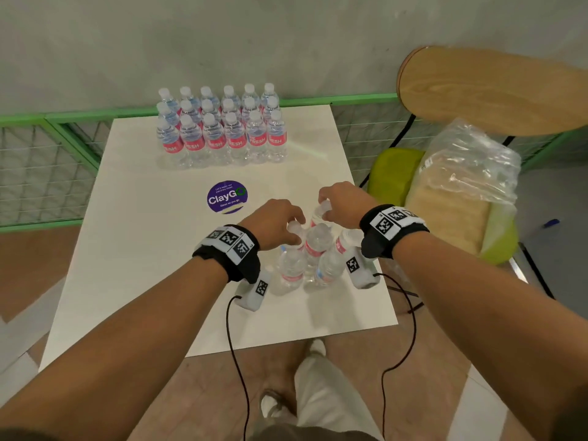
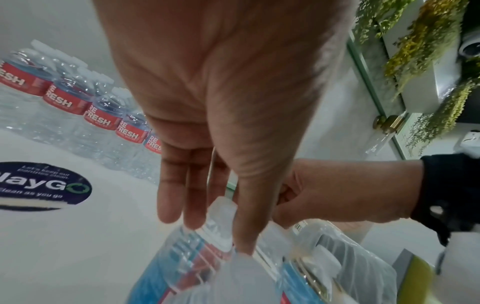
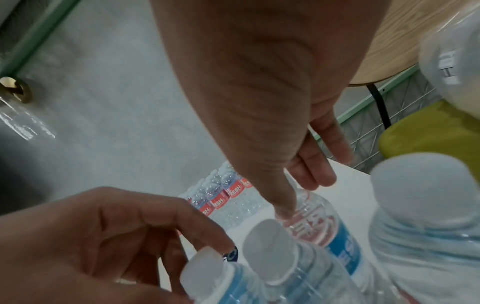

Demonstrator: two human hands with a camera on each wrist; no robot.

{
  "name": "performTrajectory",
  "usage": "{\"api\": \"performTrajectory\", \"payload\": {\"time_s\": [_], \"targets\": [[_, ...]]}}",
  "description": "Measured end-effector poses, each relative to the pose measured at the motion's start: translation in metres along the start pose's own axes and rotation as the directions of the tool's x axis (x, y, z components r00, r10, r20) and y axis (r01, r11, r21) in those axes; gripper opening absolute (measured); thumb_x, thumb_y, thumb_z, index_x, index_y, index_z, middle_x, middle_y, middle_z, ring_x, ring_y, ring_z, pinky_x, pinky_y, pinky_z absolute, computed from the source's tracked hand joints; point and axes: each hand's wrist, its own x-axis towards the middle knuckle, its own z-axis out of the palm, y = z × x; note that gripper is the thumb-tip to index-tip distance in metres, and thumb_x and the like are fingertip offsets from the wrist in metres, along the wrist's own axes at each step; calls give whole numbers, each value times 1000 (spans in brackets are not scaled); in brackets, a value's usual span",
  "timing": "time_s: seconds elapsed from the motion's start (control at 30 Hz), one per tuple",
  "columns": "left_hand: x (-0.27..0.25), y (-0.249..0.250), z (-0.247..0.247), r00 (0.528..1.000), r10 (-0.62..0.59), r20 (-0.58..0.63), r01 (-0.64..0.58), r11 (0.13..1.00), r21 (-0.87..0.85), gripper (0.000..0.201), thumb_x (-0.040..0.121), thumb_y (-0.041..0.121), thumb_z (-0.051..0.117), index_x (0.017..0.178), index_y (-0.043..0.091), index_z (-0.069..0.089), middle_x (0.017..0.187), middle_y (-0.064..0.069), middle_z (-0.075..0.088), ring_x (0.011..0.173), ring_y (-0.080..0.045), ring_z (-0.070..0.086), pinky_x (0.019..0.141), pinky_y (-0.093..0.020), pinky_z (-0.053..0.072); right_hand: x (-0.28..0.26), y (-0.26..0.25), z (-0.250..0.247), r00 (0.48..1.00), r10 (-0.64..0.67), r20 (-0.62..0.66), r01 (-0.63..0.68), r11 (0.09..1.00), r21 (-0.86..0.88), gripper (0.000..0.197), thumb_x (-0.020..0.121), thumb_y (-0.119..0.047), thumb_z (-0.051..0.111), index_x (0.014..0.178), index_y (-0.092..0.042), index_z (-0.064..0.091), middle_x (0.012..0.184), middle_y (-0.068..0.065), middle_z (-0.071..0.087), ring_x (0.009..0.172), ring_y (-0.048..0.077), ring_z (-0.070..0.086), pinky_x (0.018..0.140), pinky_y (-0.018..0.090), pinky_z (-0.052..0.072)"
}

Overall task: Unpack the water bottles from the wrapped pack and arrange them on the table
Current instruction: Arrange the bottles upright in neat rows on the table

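Several water bottles with red labels stand in tight rows (image 1: pixel 222 135) at the far side of the white table (image 1: pixel 143 249). A smaller cluster of bottles (image 1: pixel 318 246) stands near the front right corner. My left hand (image 1: pixel 291 230) pinches the white cap of one cluster bottle (image 2: pixel 222 214) between thumb and fingers. My right hand (image 1: pixel 327 206) grips the top of the farthest cluster bottle (image 3: pixel 324 222), its thumb and fingers closed round the neck and the cap hidden under the palm. Whether wrap remains round the cluster I cannot tell.
A round purple sticker (image 1: pixel 226 196) lies mid-table between the two groups. Right of the table stands a green chair (image 1: pixel 391 173) with a filled clear plastic bag (image 1: pixel 467 173) on it, under a round wooden top (image 1: pixel 493 90). A green wire fence (image 1: pixel 47 119) runs behind.
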Motion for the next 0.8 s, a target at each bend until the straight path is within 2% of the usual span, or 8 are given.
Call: {"api": "performTrajectory", "payload": {"time_s": [0.1, 0.2, 0.37, 0.5, 0.67, 0.8], "targets": [[2, 2, 7, 995, -79, -62, 79, 997, -11, 51, 77, 37, 81, 122, 19, 65, 108, -3, 59, 86, -16, 54, 83, -34, 52, 2, 7, 7, 1000, -21, -23, 22, 1000, 16, 32, 87, -31, 66, 114, -18, 55, 106, 10, 62, 95, 31, 60, 72, 35, 47], [5, 4, 11, 990, -118, -72, 121, 992, 34, 44, 77, 38, 81, 113, 17, 67, 100, -2, 55, 87, -19, 54, 78, -35, 51, 5, 12, 12, 998, -59, -38, 61, 998, 31, 28, 87, -29, 65, 109, -18, 53, 99, 8, 61, 89, 30, 58, 66, 33, 41], [2, 4, 17, 983, -139, -123, 141, 990, 11, 30, 80, 31, 76, 105, 17, 67, 97, -1, 52, 87, -23, 56, 74, -33, 47, 14, 20, 15, 989, -141, -38, 143, 986, 79, 22, 87, -30, 63, 101, -20, 50, 93, 6, 62, 83, 29, 57, 64, 32, 39], [-10, -10, 10, 970, -192, -148, 187, 981, -52, 27, 81, 28, 74, 105, 17, 68, 99, -2, 54, 88, -22, 55, 76, -33, 47, 23, 16, 2, 987, -157, -44, 161, 982, 104, 22, 86, -29, 65, 102, -19, 54, 92, 6, 63, 81, 27, 56, 64, 33, 42], [-35, -50, -37, 940, -234, -250, 201, 968, -149, 25, 77, 24, 80, 98, 13, 72, 91, -2, 63, 82, -18, 56, 75, -32, 48, 58, -21, -34, 971, -215, -101, 228, 965, 130, 21, 85, -31, 66, 101, -23, 55, 91, 3, 62, 79, 26, 56, 63, 33, 42], [-45, -112, -82, 907, -284, -311, 256, 958, -128, 27, 75, 25, 81, 99, 16, 73, 89, -2, 58, 80, -19, 55, 73, -30, 44, 102, -73, -56, 953, -267, -142, 290, 939, 184, 16, 87, -29, 63, 100, -22, 55, 92, 1, 60, 82, 24, 54, 65, 33, 41]]}}
